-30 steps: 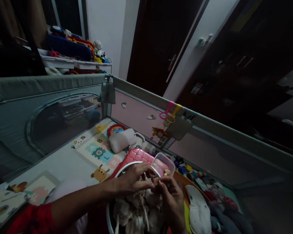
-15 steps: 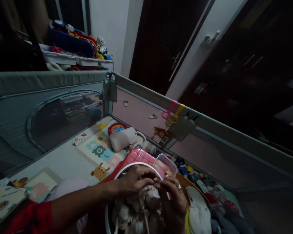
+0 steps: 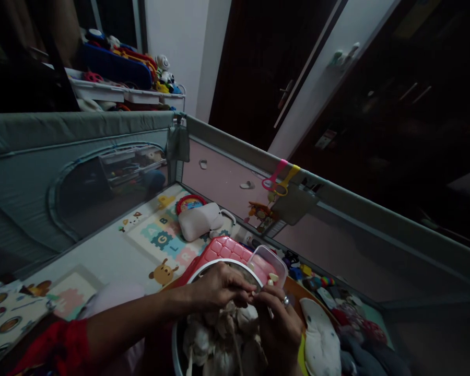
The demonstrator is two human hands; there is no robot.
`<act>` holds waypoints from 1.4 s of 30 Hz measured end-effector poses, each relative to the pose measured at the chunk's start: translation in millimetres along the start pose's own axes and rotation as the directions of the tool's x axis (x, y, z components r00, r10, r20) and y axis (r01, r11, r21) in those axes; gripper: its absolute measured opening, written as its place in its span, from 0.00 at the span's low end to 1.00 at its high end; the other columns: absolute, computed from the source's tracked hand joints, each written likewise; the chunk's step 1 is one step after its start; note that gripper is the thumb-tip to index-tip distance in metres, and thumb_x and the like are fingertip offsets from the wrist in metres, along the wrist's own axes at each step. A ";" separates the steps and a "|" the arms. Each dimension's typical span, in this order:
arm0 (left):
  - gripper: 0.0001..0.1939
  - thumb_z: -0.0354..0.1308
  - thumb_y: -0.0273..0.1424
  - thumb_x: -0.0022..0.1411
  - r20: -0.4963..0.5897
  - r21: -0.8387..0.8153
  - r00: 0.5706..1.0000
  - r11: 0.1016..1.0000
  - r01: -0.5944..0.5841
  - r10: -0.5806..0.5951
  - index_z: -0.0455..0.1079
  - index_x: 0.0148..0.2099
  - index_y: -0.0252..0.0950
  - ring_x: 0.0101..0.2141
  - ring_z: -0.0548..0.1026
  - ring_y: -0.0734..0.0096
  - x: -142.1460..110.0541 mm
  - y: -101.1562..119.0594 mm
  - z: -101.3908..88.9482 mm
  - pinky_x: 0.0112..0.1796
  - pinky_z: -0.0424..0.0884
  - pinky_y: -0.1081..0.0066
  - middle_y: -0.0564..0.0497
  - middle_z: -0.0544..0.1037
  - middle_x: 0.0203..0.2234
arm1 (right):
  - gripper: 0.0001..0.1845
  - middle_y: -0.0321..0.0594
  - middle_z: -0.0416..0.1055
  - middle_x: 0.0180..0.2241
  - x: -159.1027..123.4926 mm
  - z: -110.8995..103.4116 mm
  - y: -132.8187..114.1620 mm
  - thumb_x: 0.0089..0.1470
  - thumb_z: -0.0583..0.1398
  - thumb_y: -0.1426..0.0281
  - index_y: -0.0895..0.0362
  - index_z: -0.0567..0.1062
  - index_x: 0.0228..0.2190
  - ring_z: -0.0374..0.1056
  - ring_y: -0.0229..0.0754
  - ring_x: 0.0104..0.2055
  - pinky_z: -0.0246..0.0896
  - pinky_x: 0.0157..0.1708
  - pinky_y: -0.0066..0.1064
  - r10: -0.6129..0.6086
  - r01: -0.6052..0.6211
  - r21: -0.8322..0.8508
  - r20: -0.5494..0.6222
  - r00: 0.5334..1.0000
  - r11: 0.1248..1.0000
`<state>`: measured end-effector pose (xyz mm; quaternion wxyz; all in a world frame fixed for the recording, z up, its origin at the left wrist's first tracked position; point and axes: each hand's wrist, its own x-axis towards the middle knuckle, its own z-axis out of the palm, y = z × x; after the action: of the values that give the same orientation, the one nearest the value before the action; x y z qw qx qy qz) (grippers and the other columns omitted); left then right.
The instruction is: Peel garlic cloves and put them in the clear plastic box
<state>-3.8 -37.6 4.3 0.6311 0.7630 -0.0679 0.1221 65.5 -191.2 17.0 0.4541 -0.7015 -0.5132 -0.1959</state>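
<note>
My left hand point(image 3: 219, 286) and my right hand point(image 3: 279, 319) meet fingertip to fingertip over a round pot-like bowl point(image 3: 176, 342) with a pale rim. Both are closed in a pinch around a small pale garlic clove point(image 3: 253, 294), mostly covered by the fingers. A ring sits on a right-hand finger. Whole garlic bulbs point(image 3: 199, 337) with dry stalks fill the bowl below. Just beyond the bowl, a clear plastic container point(image 3: 283, 267) holds a few peeled cloves point(image 3: 273, 277).
A red quilted-looking lid or box point(image 3: 223, 249) lies behind the bowl, with a white pillow-like object point(image 3: 198, 222) farther off. Toys point(image 3: 305, 270) and a white spotted cushion point(image 3: 321, 334) are at the right. Mesh playpen walls point(image 3: 235, 143) surround the patterned mat point(image 3: 113, 261).
My fingertips have come closer together over the bowl, around the small clove. More than one clove now shows in the clear container. The view has shifted slightly.
</note>
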 end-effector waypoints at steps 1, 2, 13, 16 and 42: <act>0.10 0.55 0.26 0.57 -0.015 0.014 1.000 1.000 0.002 -0.002 0.79 0.37 0.33 0.25 0.76 0.70 0.0 0.4 0.5 0.28 0.70 0.76 0.47 0.80 0.25 | 0.09 0.36 0.72 0.24 -0.3 0.9 -0.1 0.56 0.56 0.75 0.54 0.72 0.26 0.71 0.37 0.24 0.66 0.24 0.25 0.003 -0.003 0.002 -0.001 1.000 1.000; 0.10 0.56 0.26 0.57 -0.031 0.034 1.000 0.999 0.002 -0.001 0.79 0.35 0.33 0.25 0.76 0.70 0.0 0.9 1.1 0.28 0.69 0.77 0.47 0.80 0.24 | 0.09 0.36 0.72 0.24 -0.2 1.6 -0.2 0.56 0.55 0.75 0.54 0.72 0.26 0.71 0.37 0.24 0.66 0.24 0.25 0.005 -0.005 0.002 -0.002 1.000 1.000; 0.09 0.59 0.28 0.52 -0.064 -0.140 0.991 0.984 0.109 -0.118 0.79 0.35 0.31 0.25 0.72 0.70 1.7 8.9 6.0 0.27 0.67 0.76 0.49 0.77 0.23 | 0.10 0.35 0.70 0.22 0.0 6.1 7.0 0.58 0.52 0.75 0.54 0.68 0.26 0.69 0.37 0.24 0.65 0.24 0.26 -0.017 0.018 -0.122 0.009 1.000 0.992; 0.09 0.59 0.28 0.51 -0.039 -0.247 0.990 0.961 0.123 -0.137 0.78 0.34 0.31 0.26 0.71 0.71 3.7 10.1 8.5 0.28 0.66 0.75 0.50 0.75 0.24 | 0.10 0.35 0.70 0.23 -6.6 10.0 11.4 0.58 0.52 0.75 0.54 0.67 0.26 0.70 0.37 0.24 0.66 0.26 0.27 -0.064 0.059 -0.179 -0.023 0.998 0.982; 0.22 0.73 0.33 0.37 -0.204 -0.717 0.918 0.691 0.096 -0.339 0.75 0.36 0.30 0.27 0.71 0.75 16.2 -14.6 0.9 0.31 0.64 0.75 0.50 0.76 0.27 | 0.08 0.43 0.75 0.29 -16.7 15.9 18.8 0.54 0.56 0.75 0.55 0.75 0.34 0.71 0.44 0.30 0.66 0.30 0.33 -0.082 0.144 -0.177 0.318 0.944 0.974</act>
<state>15.6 -34.9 -5.2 0.8825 0.4426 0.0871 0.1332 72.7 -188.1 -11.7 0.2842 -0.7344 -0.5954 -0.1595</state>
